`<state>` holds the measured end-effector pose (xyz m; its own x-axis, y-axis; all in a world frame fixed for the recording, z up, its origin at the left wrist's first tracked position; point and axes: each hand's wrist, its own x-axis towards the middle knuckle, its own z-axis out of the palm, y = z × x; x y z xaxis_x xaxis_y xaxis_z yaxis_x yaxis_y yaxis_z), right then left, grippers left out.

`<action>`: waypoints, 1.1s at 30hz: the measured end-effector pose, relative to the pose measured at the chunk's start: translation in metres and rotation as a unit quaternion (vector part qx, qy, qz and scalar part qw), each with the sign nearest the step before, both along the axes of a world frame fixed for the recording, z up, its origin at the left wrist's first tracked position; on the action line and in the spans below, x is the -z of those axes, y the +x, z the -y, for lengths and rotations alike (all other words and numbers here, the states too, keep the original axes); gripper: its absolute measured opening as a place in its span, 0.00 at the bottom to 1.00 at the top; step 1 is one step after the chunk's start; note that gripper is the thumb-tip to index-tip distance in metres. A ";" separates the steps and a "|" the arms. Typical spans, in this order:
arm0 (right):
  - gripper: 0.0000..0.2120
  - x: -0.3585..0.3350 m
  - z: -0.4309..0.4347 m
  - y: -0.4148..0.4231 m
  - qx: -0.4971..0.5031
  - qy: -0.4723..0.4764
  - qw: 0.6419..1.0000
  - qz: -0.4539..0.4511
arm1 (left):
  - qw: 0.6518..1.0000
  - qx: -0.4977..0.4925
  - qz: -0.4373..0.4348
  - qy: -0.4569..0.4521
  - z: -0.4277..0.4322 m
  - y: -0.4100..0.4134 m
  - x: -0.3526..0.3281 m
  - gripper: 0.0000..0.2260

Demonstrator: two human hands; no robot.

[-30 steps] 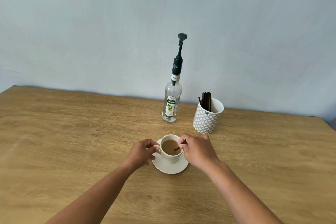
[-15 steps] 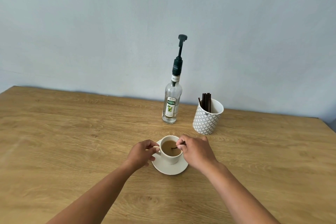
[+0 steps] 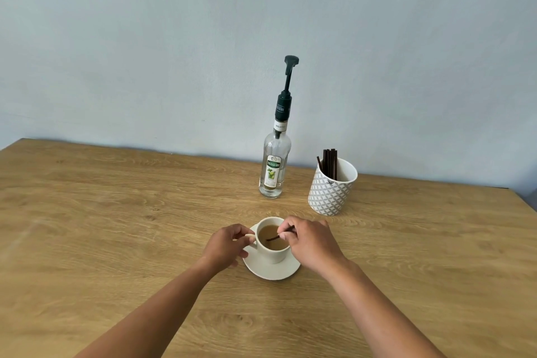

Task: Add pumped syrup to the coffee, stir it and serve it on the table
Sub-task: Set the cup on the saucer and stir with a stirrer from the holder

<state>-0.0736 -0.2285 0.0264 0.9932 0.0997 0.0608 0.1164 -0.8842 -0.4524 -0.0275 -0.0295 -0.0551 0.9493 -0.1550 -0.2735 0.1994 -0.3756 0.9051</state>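
Stirrer (image 3: 273, 238) now points left in the pale brown coffee; right hand (image 3: 312, 243) pinches it, left hand (image 3: 228, 244) grips the handle. White cup (image 3: 271, 254) on saucer (image 3: 271, 272), lower centre of frame.

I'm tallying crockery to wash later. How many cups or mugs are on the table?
2. A white coffee cup sits on its saucer between the left hand and right hand. A patterned mug holding stir sticks stands behind it, right of the syrup bottle.
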 end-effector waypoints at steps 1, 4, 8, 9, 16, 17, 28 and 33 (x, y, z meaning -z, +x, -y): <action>0.04 0.000 0.001 0.000 0.002 -0.014 1.000 0.002 | 1.000 0.000 0.000 0.000 0.000 0.000 0.000 0.01; 0.05 0.000 0.006 0.000 0.003 -0.055 0.998 0.014 | 1.000 -0.001 -0.001 -0.001 0.000 0.000 -0.001 0.01; 0.05 -0.001 0.010 -0.002 -0.002 -0.070 0.998 0.009 | 1.000 0.000 -0.001 -0.002 0.001 0.000 -0.002 0.01; 0.05 -0.001 0.010 -0.003 -0.003 -0.069 0.998 0.003 | 1.000 0.000 0.000 -0.005 0.001 -0.001 -0.002 0.01; 0.07 -0.001 0.003 -0.002 -0.007 0.005 1.000 -0.018 | 1.000 -0.001 0.000 -0.010 0.000 0.000 0.000 0.01; 0.06 0.000 0.001 -0.001 -0.004 0.010 1.000 -0.012 | 1.000 -0.001 0.000 -0.010 0.000 0.000 0.000 0.01; 0.04 -0.001 0.013 0.000 0.042 -0.019 0.999 0.002 | 1.000 0.001 0.003 -0.008 0.000 0.001 0.002 0.01; 0.04 -0.003 0.004 0.002 0.063 0.135 0.988 -0.047 | 1.000 0.003 0.003 -0.003 0.000 0.001 0.002 0.01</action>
<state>-0.0713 -0.2321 0.0289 0.9992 -0.0319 -0.0252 -0.0405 -0.7348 -0.6771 -0.0267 -0.0294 -0.0570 0.9499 -0.1624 -0.2672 0.1921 -0.3713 0.9084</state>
